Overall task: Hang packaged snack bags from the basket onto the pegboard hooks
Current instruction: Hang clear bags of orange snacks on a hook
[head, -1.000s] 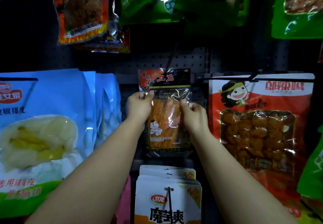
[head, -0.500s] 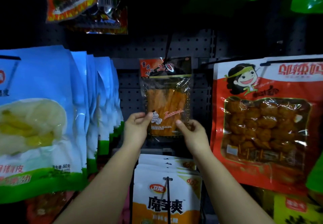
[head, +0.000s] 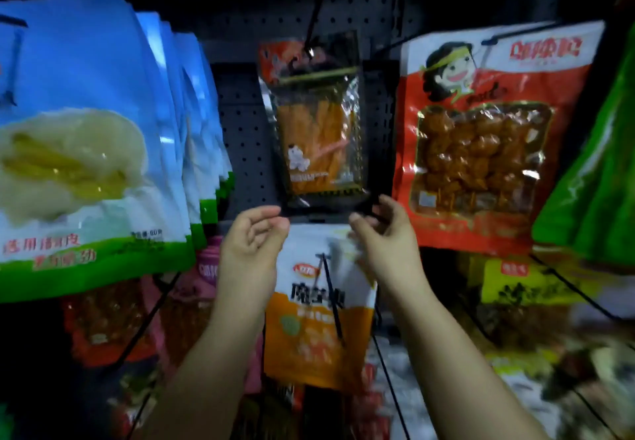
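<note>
I see the small snack bag [head: 318,123] hanging on a black peg hook [head: 314,23] at the centre of the dark grey pegboard [head: 240,137]; its header is orange and black, the print there too blurred for me to read, and below it a clear crinkled film window shows orange strips and a small cartoon figure. My left hand [head: 252,242] sits just under the bag's lower left corner, fingers loosely curled with the thumb near them, and it holds nothing. My right hand [head: 381,233] is just under the lower right corner, fingers relaxed and slightly bent; I cannot tell whether a fingertip brushes the bag's bottom seam, but it grips nothing. To the left hangs a thick row of glossy blue and white bags [head: 86,144] with a green band and red Chinese characters at the bottom, showing pale, yellowish food. To the right is a large red pouch [head: 488,137] with a cartoon head in a headband, white characters top right, and a window of brown skewered pieces. Below my hands a white and orange pouch [head: 318,305] carries a red oval logo and bold black characters, smeared by motion blur. A green bag [head: 594,171] hangs at the far right edge. The lighting is dim.
</note>
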A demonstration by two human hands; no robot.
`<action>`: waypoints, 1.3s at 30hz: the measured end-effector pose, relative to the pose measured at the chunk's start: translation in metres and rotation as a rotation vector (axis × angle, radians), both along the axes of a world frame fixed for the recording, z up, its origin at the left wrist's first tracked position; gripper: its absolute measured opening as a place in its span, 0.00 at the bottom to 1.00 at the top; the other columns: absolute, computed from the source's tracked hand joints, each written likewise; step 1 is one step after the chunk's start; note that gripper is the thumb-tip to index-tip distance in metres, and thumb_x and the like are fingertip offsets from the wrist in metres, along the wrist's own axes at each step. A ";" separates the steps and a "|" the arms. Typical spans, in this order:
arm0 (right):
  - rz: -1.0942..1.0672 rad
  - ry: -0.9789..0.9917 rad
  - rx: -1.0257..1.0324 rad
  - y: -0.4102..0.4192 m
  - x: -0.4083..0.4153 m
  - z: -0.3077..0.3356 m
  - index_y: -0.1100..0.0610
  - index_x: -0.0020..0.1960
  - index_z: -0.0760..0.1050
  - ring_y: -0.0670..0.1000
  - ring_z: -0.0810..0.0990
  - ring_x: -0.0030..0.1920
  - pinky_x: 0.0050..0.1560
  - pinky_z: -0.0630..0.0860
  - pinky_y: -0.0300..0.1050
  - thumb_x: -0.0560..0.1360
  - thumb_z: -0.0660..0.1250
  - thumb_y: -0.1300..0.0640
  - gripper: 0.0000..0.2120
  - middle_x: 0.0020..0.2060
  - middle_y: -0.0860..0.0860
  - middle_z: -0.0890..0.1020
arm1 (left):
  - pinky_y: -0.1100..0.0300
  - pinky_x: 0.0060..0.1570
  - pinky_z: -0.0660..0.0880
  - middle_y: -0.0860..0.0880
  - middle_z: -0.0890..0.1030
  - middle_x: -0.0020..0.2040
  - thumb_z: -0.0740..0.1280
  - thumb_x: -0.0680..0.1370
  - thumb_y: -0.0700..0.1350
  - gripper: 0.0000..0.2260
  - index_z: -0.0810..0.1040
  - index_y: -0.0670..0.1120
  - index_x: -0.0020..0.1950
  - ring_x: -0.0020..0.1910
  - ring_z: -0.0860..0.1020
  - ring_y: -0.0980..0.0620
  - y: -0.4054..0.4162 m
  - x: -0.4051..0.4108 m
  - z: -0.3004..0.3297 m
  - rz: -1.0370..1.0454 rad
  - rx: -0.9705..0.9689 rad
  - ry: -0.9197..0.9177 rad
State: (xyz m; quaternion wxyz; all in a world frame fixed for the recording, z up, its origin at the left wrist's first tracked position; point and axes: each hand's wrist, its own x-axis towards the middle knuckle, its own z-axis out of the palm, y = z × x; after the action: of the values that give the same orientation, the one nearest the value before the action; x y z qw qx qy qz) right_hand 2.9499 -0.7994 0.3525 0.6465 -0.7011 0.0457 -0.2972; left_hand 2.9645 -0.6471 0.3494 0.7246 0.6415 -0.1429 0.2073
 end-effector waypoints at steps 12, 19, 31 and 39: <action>-0.293 0.177 0.086 -0.014 -0.281 -0.145 0.52 0.40 0.79 0.40 0.75 0.29 0.32 0.72 0.31 0.77 0.65 0.63 0.10 0.29 0.44 0.80 | 0.73 0.36 0.73 0.59 0.82 0.34 0.65 0.73 0.43 0.06 0.77 0.54 0.41 0.34 0.79 0.64 -0.033 -0.191 -0.127 -0.670 0.284 0.155; -0.489 0.640 0.254 -0.059 -0.394 -0.300 0.52 0.39 0.75 0.37 0.76 0.28 0.34 0.72 0.30 0.77 0.63 0.66 0.13 0.31 0.48 0.79 | 0.70 0.37 0.74 0.58 0.80 0.33 0.66 0.76 0.37 0.10 0.76 0.53 0.41 0.33 0.77 0.64 -0.098 -0.263 -0.294 -0.918 0.526 0.512; -0.363 1.315 0.330 -0.153 -0.476 -0.709 0.56 0.33 0.77 0.62 0.81 0.42 0.46 0.77 0.57 0.76 0.64 0.58 0.13 0.37 0.61 0.82 | 0.65 0.44 0.72 0.43 0.78 0.43 0.63 0.76 0.30 0.09 0.76 0.34 0.55 0.35 0.77 0.63 -0.172 -0.346 -0.719 -0.746 0.899 1.011; -0.141 1.513 -0.125 -0.245 -0.433 -0.931 0.62 0.61 0.76 0.61 0.78 0.57 0.52 0.73 0.47 0.79 0.62 0.48 0.19 0.56 0.62 0.80 | 0.51 0.55 0.76 0.43 0.80 0.53 0.63 0.78 0.40 0.09 0.75 0.42 0.58 0.52 0.79 0.45 -0.260 -0.320 -0.945 -0.767 1.019 1.182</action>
State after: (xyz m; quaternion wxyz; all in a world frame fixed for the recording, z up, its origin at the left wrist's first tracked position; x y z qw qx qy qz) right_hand 2.5164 -1.0445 -0.5784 0.3773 -0.7445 0.5041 0.2219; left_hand 2.6445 -0.9068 -0.5952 0.3246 0.7978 -0.0248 -0.5075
